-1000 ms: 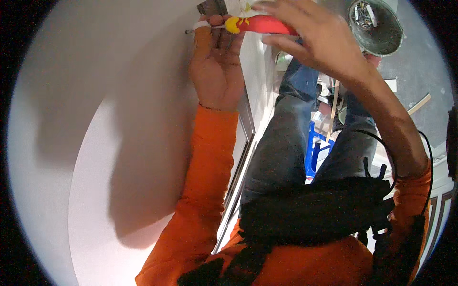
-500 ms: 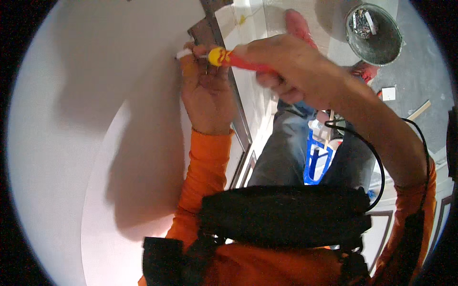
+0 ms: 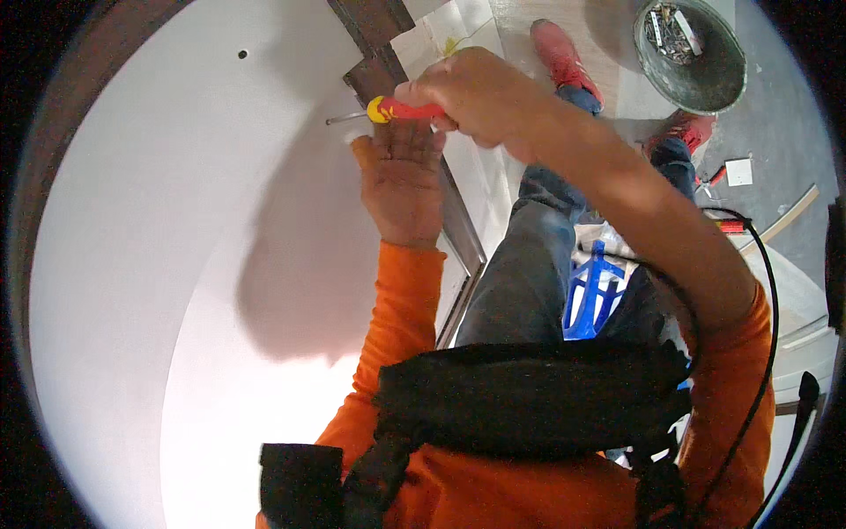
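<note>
We see the right hand [image 3: 480,97] closed around the red handle of a screwdriver [image 3: 401,109], its yellow collar and thin metal shaft pointing left onto the white wall [image 3: 176,220]. The left hand [image 3: 401,181] lies open, palm flat against the wall just below the tool, beside a dark frame [image 3: 374,53]. A bucket [image 3: 692,57] of scraps stands on the floor, well apart.
</note>
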Motion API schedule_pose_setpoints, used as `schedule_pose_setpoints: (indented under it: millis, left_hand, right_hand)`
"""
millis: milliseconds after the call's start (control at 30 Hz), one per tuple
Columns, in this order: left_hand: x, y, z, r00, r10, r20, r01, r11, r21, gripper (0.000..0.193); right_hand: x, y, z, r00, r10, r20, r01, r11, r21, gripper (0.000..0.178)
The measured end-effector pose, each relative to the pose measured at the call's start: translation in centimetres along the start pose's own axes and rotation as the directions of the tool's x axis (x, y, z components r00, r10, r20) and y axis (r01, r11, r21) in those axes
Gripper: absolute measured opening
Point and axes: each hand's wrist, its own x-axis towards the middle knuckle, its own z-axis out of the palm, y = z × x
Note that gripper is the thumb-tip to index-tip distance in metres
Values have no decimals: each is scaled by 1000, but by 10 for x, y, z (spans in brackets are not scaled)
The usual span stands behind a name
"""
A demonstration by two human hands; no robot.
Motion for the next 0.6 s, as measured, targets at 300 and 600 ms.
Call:
schedule_pose_setpoints:
  millis: [300, 600]
  left_hand:
    - [-10, -7, -21, 998, -16, 69, 4, 986, 167, 43]
    - [10, 19, -23, 988, 143, -64, -134, 983, 122, 29]
  right_hand:
    - [-25, 1, 12, 905, 319, 281, -417, 793, 443, 41]
    - [-2, 9, 9, 989, -118, -89, 108, 987, -117, 38]
